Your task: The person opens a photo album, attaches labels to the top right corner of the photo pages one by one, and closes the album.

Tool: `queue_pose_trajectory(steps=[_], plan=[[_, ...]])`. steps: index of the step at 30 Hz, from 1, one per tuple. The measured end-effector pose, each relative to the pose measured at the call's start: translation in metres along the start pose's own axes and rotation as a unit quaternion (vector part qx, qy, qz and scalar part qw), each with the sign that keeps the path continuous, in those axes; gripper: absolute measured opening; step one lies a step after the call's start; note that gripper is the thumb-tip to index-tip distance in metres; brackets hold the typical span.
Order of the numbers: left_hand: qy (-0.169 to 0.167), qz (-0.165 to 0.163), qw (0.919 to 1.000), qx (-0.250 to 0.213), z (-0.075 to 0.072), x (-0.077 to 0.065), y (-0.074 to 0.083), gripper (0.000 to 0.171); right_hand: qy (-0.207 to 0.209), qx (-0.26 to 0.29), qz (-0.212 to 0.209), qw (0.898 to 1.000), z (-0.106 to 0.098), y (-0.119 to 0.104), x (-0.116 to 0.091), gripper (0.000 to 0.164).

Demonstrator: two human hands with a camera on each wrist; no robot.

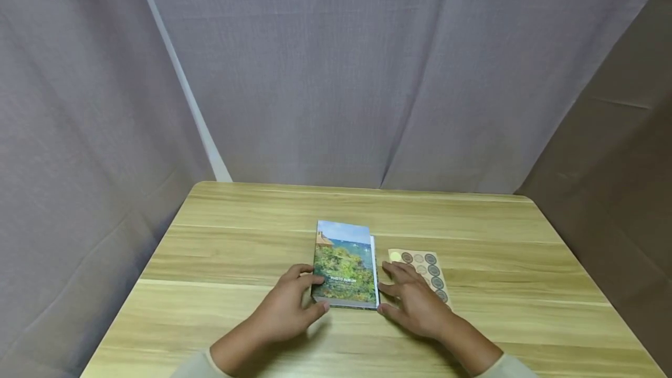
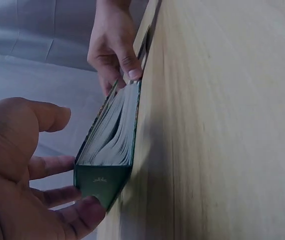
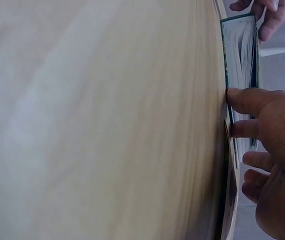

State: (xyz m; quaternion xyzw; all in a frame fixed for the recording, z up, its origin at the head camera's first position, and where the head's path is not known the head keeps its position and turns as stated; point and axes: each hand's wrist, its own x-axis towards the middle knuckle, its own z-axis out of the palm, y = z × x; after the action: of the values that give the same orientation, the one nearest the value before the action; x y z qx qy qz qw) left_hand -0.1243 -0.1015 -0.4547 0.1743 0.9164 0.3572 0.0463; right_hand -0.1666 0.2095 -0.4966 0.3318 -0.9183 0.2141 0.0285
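A thick photo album with a painted seaside cover lies closed on the wooden table, its pages fanned slightly inside the covers. At its left side is my left hand, the fingertips against the green spine and the thumb held off to one side. My right hand is at the opposite, page-edge side, where thumb and index fingertips meet the album's edge in the right wrist view. Under and beyond that hand lies a sheet of round stickers, partly covered by the fingers.
The light wooden tabletop extends around the album on all sides. Grey cloth curtains hang behind the table's far edge and along both sides, with a pale gap at the back left.
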Motion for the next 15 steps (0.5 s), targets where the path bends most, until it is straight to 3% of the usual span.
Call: queue_pose_trajectory(steps=[4,11,15], plan=[[0.009,0.020,0.9975,0.067,0.005,0.002,0.002,0.051,-0.009,0.008,0.010,1.000,-0.002,0.000,0.001,0.045],[0.004,0.040,0.9855,0.165,0.012,0.006,0.014,0.053,-0.036,0.033,0.041,0.998,-0.013,0.003,0.000,0.034],[-0.002,0.039,0.9798,0.196,0.010,0.007,0.016,0.053,-0.004,0.024,0.045,0.999,-0.017,0.003,0.006,0.034]])
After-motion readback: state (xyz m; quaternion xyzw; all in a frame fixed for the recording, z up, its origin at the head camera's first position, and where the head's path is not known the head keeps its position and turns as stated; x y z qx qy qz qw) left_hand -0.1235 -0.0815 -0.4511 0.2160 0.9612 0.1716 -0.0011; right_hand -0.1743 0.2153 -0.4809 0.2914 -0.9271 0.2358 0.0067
